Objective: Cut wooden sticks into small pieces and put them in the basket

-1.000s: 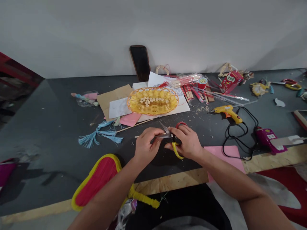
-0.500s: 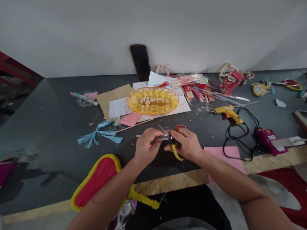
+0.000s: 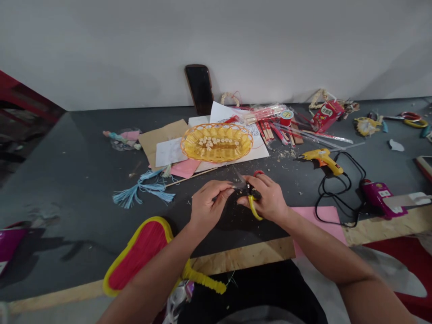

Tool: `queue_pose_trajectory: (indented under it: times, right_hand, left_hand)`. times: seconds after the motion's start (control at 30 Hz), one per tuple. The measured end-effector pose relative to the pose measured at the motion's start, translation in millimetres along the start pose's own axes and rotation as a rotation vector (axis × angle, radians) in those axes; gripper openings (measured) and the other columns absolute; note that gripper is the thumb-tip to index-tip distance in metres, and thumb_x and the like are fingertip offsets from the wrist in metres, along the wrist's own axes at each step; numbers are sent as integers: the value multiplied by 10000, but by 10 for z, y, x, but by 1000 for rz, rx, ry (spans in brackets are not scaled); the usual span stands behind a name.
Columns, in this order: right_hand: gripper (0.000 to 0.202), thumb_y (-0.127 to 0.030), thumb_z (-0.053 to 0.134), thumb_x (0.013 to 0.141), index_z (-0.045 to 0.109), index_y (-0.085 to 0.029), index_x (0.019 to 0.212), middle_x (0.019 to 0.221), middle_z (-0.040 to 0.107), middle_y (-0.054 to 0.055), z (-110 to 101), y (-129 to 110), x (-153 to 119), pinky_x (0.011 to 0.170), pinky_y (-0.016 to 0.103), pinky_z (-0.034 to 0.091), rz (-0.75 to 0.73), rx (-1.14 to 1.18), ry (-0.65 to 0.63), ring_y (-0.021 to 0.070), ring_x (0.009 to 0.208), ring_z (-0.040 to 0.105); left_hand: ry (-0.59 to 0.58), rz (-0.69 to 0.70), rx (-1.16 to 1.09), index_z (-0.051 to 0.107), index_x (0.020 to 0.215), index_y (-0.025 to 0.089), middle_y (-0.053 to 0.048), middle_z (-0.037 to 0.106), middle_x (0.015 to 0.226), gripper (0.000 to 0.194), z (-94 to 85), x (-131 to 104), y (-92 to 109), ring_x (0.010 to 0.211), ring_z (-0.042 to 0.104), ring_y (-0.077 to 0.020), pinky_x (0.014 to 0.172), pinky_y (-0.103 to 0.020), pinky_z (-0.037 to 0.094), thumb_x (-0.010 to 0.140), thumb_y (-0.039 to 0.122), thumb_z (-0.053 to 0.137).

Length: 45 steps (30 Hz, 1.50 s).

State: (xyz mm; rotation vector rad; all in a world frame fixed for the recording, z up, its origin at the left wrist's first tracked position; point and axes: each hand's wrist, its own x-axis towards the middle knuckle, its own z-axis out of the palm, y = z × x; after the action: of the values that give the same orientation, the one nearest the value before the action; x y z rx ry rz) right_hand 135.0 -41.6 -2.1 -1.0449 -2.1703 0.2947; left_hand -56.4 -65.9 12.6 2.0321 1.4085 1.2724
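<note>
My right hand is closed on a pair of scissors with yellow and red handles. Their blades are parted and point left. Thumb and fingers pinched, my left hand holds a thin pale stick, mostly hidden by the fingers, close to the blades. Just beyond the hands stands a yellow woven basket with small cream-coloured pieces in it. A thin wooden stick lies in front of it. Below my left forearm is a red fan-shaped piece with a yellow border and a yellow wrapped handle.
Left of the hands lie blue tassels. A yellow glue gun with a black cord rests at right, near a purple box. A phone leans on the wall. Red-wrapped packets and a thread spool lie behind.
My right hand has drawn the scissors slightly right, away from my left fingers. The stick end that poked out left of my left hand is now barely visible.
</note>
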Motion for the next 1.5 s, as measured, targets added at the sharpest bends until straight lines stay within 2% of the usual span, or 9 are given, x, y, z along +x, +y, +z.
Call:
queue_pose_trajectory:
  times: [0.2,0.6,0.9,1.13,1.33,1.5]
  right_hand:
    - [600,-645,542,822,605,-142,1143,912,644,105,35,-64,-9,792,372,502,-72,-8,-49,234,842,585]
    - [566,-599,561,837,567,-162,1197,983,658,108,89,-65,-46,830,383,505,-6,33,-98,248,907,592]
    - [580,-607,533,850,577,-151,1206,947,647,113,100,-87,-47,806,364,516,-6,14,-103,231,867,591]
    - [615,-631,497,858,599,-136,1208,885,660,105,118,-118,-64,732,324,523,-27,-28,-59,217,794,616]
    - [562,-573,508,884,588,-135,1229,895,692,97,99,-125,-88,730,298,517,-62,-72,-84,208,790,642]
    - [555,-564,511,887,585,-140,1237,920,700,99,86,-91,-88,728,294,518,-40,-106,-121,211,807,652]
  left_hand:
    - [-31,-36,45,640,870,184,-7,694,790,166,-48,-3,67,720,635,-125,688,-221,502,820,100,505]
    - [-30,-159,57,657,873,180,-29,742,823,154,21,-43,127,724,690,-143,698,-226,537,875,268,531]
    - [1,-78,113,657,851,168,-34,742,814,168,60,-66,75,733,702,-141,695,-213,539,891,250,516]
    - [30,-21,133,655,825,174,-22,740,787,159,72,-91,87,693,699,-128,651,-198,533,885,217,515]
    - [42,29,138,618,704,173,-30,743,789,193,77,-105,71,682,702,-123,628,-188,532,870,185,522]
    - [30,-16,138,595,689,177,-33,749,817,205,96,-89,68,690,703,-121,632,-187,533,878,191,516]
